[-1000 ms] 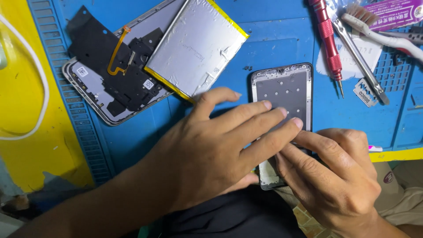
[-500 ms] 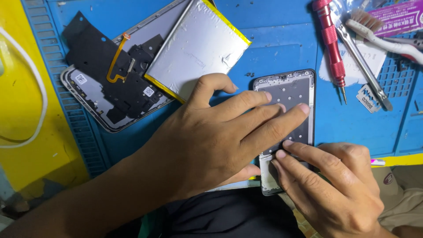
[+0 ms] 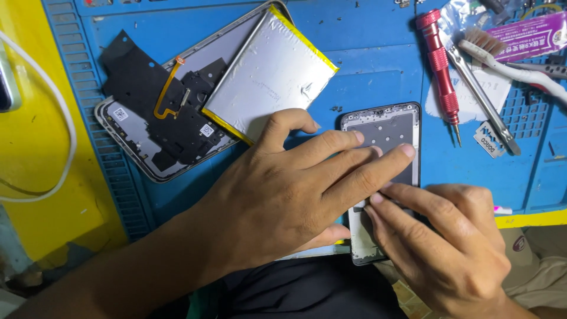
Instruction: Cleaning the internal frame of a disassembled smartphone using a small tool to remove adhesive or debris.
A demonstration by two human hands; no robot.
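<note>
Both hands are pressing on an opened phone frame (image 3: 387, 133), which lies face down near the front edge of the blue repair mat (image 3: 378, 77) with its grey inner side up. The left hand (image 3: 283, 195) lies flat across the frame's middle, fingers spread and stretched out, gripping nothing; the right hand (image 3: 446, 242) has its fingers together, the tips pushing on the frame's lower part just beside the left fingertips. It looks like a pressing or seating step, and I judge that any further move wants even, light pressure so the thin frame does not flex. Behind the hands lies an opened tablet shell (image 3: 159, 127) with a silver battery pack (image 3: 269, 74) tilted across it. A red screwdriver (image 3: 438, 62), metal tweezers (image 3: 481, 100) and a white brush (image 3: 508, 59) rest at the right; a yellow surface (image 3: 35, 147) with a white cable (image 3: 62, 127) borders the left.
</note>
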